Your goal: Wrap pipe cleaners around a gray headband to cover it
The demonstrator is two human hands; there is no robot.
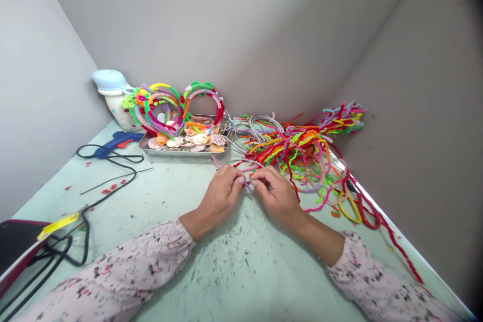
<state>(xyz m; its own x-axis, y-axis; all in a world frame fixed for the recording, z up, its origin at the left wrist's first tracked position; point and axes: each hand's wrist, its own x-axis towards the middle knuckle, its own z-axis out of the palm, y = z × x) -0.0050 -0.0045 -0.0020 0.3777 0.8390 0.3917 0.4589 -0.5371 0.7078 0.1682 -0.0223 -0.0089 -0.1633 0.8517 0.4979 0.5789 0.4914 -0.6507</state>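
Observation:
My left hand [222, 190] and my right hand [278, 195] meet over the middle of the table, both in a pinch. Between the fingertips shows a short piece of purple pipe cleaner [247, 186], its lower end sticking out below the fingers. How it is bent or wound is too small to tell. Just behind the hands a thin grey wire hoop [252, 162] arches up. Whether my fingers also grip the hoop is hidden.
A metal tray [181, 155] of seashells holds finished pipe-cleaner headbands [204, 91]. To the right lies a tangled heap of coloured pipe cleaners [305, 148], with yellow-and-red-handled scissors [350, 211]. At left are a blue glue gun [116, 143], its black cord and a white bottle [116, 103].

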